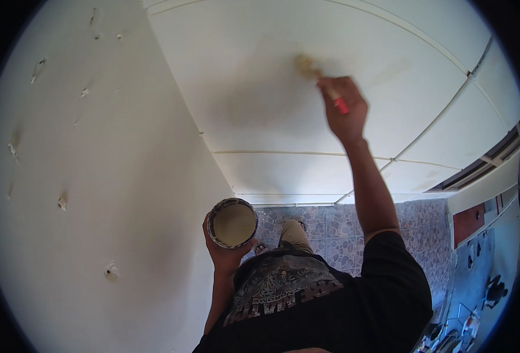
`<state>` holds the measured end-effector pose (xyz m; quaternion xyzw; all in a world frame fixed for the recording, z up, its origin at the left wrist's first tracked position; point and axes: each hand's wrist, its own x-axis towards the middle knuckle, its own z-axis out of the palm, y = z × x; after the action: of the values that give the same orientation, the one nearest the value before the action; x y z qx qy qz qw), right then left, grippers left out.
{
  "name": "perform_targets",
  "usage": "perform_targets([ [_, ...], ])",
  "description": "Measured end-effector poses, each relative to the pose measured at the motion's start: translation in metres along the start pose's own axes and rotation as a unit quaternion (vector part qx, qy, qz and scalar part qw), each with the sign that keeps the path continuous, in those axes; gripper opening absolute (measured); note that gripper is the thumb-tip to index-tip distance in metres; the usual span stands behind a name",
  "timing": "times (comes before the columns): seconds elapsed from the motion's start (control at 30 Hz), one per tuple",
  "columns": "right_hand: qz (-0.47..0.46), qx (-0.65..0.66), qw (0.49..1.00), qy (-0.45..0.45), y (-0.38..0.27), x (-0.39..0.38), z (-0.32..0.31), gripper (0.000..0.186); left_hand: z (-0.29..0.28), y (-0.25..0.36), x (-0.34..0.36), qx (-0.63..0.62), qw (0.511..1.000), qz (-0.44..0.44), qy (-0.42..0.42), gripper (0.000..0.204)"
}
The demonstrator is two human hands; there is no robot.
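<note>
In my right hand is a paintbrush with a red-tipped handle, raised high in front of me. Its pale bristles, a little blurred, are at the cream wall panel; whether they touch it I cannot make out for certain. Low in front of my body, my left hand is wrapped round an open paint can. Beige paint fills much of the can, and its rim is smeared. Faint darker patches and shadow show on the panel near the brush.
Close on my left stands a pale wall with several holes and chipped spots. Strips divide the front panels. Patterned tiles cover the floor under my feet. At the lower right are a doorway or opening and a blurred metal-framed object.
</note>
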<state>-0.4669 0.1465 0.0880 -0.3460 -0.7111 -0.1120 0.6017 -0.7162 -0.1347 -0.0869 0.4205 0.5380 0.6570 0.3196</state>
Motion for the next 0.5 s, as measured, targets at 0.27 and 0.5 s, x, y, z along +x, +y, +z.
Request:
perform_targets([
  [0.27, 0.018, -0.149, 0.971, 0.187, 0.018, 0.004, -0.035, 0.018, -0.002, 0.002, 0.008, 0.017, 1.0, -0.002, -0.016, 0.099],
  [0.5, 0.099, -0.011, 0.987, -0.126, -0.003, -0.164, 0.047, 0.013, -0.003, -0.005, 0.016, 0.03, 0.998, -0.037, -0.051, 0.114],
])
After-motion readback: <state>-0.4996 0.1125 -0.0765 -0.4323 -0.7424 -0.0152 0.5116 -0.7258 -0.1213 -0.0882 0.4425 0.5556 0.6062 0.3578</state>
